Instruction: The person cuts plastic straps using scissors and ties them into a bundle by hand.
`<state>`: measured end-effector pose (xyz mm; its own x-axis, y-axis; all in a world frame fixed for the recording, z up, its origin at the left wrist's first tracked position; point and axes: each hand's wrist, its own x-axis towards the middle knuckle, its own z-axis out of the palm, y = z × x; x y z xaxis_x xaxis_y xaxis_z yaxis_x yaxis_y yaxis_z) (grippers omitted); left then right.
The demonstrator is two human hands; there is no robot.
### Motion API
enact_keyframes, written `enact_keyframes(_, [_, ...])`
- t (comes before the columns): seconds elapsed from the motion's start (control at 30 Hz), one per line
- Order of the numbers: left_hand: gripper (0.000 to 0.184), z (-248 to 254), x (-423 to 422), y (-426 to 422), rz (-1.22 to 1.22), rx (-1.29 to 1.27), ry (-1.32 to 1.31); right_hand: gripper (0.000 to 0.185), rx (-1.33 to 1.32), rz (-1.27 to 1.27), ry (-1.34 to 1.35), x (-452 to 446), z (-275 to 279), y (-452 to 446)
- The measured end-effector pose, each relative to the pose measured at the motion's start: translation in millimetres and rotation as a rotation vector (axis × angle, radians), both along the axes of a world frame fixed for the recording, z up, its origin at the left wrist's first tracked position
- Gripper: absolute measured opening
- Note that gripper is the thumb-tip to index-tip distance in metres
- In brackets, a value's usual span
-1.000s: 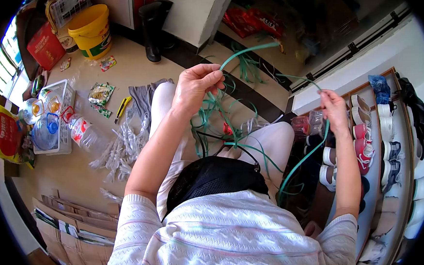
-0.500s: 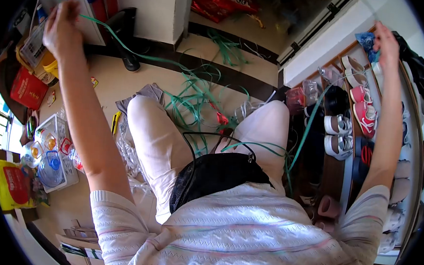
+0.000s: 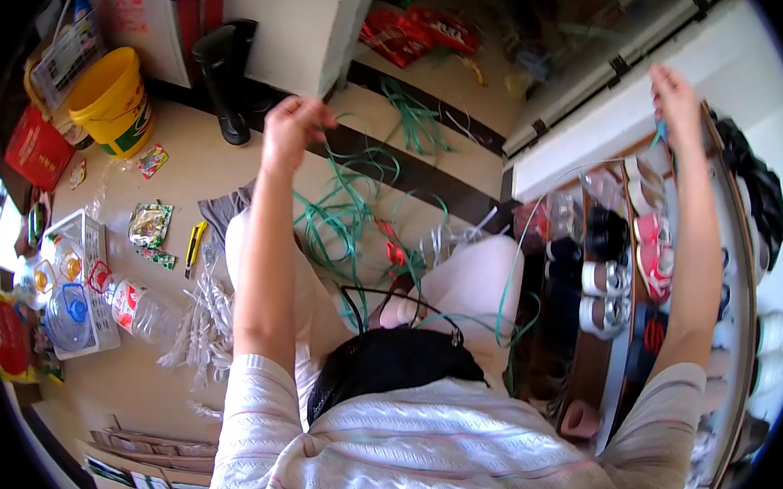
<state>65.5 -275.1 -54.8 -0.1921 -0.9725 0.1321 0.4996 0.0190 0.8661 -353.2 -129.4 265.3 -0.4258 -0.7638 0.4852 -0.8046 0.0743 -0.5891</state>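
Observation:
My left hand (image 3: 293, 133) is raised over the floor left of centre, its fingers curled and slightly blurred, at the upper end of a green strap. At the upper right my right hand (image 3: 674, 105) is closed on a thin green strap (image 3: 659, 134) beside the shoe rack. A strand runs from there down toward my right knee. The tangled green straps (image 3: 339, 219) lie between and beyond my knees, with a red piece (image 3: 392, 245) among them. A black bag (image 3: 393, 361) rests on my lap.
To the left are a yellow bucket (image 3: 118, 102), a yellow cutter (image 3: 195, 249), a white basket (image 3: 101, 307) with bottles, and bundled white straps (image 3: 203, 323). Black boots (image 3: 227, 82) stand ahead. A shoe rack (image 3: 620, 384) is close on the right; flattened cardboard (image 3: 146, 454) lies lower left.
My left hand swung out to the far left, then came back toward the middle. My right hand moved up and outward, then slightly back in. The green strap between them has shifted.

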Motion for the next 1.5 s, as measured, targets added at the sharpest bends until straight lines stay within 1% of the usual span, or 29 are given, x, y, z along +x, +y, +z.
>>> enact_keyframes(0.07, [0.016,-21.3,-6.2,6.3,-0.082,0.057,0.026,0.028,0.128,-0.124,0.058,-28.6,-27.6,-28.8])
enact_keyframes(0.1, [0.015,-28.6,-8.4,11.1,-0.127,0.128,0.047,0.029,0.203,-0.19,0.081,-43.3,-42.0,-44.8])
enact_keyframes(0.13, [0.016,-23.7,-11.0,14.9,-0.122,0.162,-0.003,0.029,0.248,-0.181,0.35,-59.1,-62.9,-61.2])
enact_keyframes(0.17, [0.016,-19.9,-11.9,12.6,-0.165,0.14,-0.015,0.03,0.29,-0.173,0.615,-66.9,-79.0,-73.0])
enact_keyframes(0.23, [0.016,-14.6,-15.1,7.3,-0.217,0.061,-0.019,0.029,0.232,-0.146,0.777,-25.9,-104.5,-91.6])
enact_keyframes(0.3, [0.015,-11.2,-19.7,5.2,-0.237,0.035,-0.115,0.027,0.141,0.131,0.565,59.4,-114.7,-101.6])
enact_keyframes(0.33, [0.015,-10.4,-22.8,7.0,-0.253,0.027,-0.169,0.026,0.14,0.299,0.485,102.9,-122.0,-100.9])
enact_keyframes(0.37, [0.017,-8.5,-27.8,9.8,-0.282,0.021,-0.206,0.027,0.134,0.436,0.489,134.4,-137.4,-102.3])
enact_keyframes(0.4, [0.018,-7.1,-33.7,11.4,-0.317,0.015,-0.229,0.025,0.143,0.582,0.589,167.1,-148.6,-99.4])
enact_keyframes(0.43, [0.018,-7.3,-39.1,13.1,-0.353,0.01,-0.251,0.025,0.193,0.716,0.494,185.6,-170.3,-103.3])
enact_keyframes(0.47, [0.019,-9.3,-44.0,13.3,-0.37,0.008,-0.251,0.026,0.39,0.758,0.339,199.9,-187.5,-105.8])
enact_keyframes(0.5, [0.019,-9.4,-46.6,13.0,-0.374,0.002,-0.258,0.023,0.485,0.775,0.342,205.9,-205.4,-111.6])
enact_keyframes(0.57, [0.02,-6.0,-45.2,12.6,-0.366,-0.008,-0.264,0.021,0.79,0.655,0.166,208.6,-224.7,-120.3])
enact_keyframes(0.6, [0.02,-6.1,-43.0,11.9,-0.368,-0.001,-0.258,0.022,0.777,0.684,0.073,204.5,-232.9,-124.5])
enact_keyframes(0.67, [0.021,-9.0,-38.1,6.8,-0.384,-0.009,-0.365,0.026,0.75,0.735,-0.11,188.9,-240.3,-130.8])
enact_keyframes(0.7, [0.021,-10.4,-37.4,4.2,-0.398,-0.017,-0.421,0.028,0.776,0.672,-0.29,188.1,-235.5,-130.0])
enact_keyframes(0.77, [0.022,-12.4,-39.0,2.4,-0.39,-0.01,-0.449,0.025,0.782,0.569,-0.532,182.2,-219.3,-131.6])
enact_keyframes(0.8, [0.022,-12.8,-40.8,1.0,-0.386,-0.009,-0.464,0.023,0.751,0.639,-0.692,177.3,-217.3,-132.3])
enact_keyframes(0.9, [0.021,-18.7,-47.7,-5.1,-0.278,0.033,-0.36,0.022,0.771,0.622,-0.833,162.5,-233.2,-133.6])
enact_keyframes(1.0, [0.018,-18.9,-52.1,-10.6,-0.188,0.113,-0.071,0.022,0.74,0.652,-0.912,166.4,-259.2,-124.1])
enact_keyframes(1.07, [0.016,-23.4,-55.6,-16.8,-0.184,0.221,0.141,0.021,0.707,0.717,-0.986,163.9,-282.3,-119.6])
enact_keyframes(1.1, [0.016,-25.5,-57.6,-19.1,-0.18,0.275,0.248,0.019,0.688,0.678,-0.971,163.5,-293.4,-117.2])
enact_keyframes(1.13, [0.015,-24.7,-58.6,-20.3,-0.202,0.307,0.294,0.019,0.607,0.705,-0.945,166.0,-305.3,-116.0])
enact_keyframes(1.17, [0.015,-25.3,-60.9,-21.1,-0.201,0.322,0.296,0.019,0.525,0.73,-0.917,169.3,-314.1,-114.7])
enact_keyframes(1.3, [0.016,-29.0,-72.3,-25.1,-0.18,0.338,0.277,0.022,0.637,0.682,-1.314,177.0,-316.9,-110.6])
enact_keyframes(1.33, [0.016,-30.2,-74.5,-26.3,-0.172,0.33,0.266,0.022,0.661,0.579,-1.338,183.5,-310.7,-107.8])
enact_keyframes(1.43, [0.016,-33.9,-78.7,-29.8,-0.146,0.317,0.231,0.021,0.72,0.591,-1.444,177.2,-308.9,-107.3])
enact_keyframes(1.5, [0.02,-33.3,-80.5,-29.6,-0.145,0.307,0.213,0.023,0.741,0.528,-1.438,181.6,-303.7,-106.5])
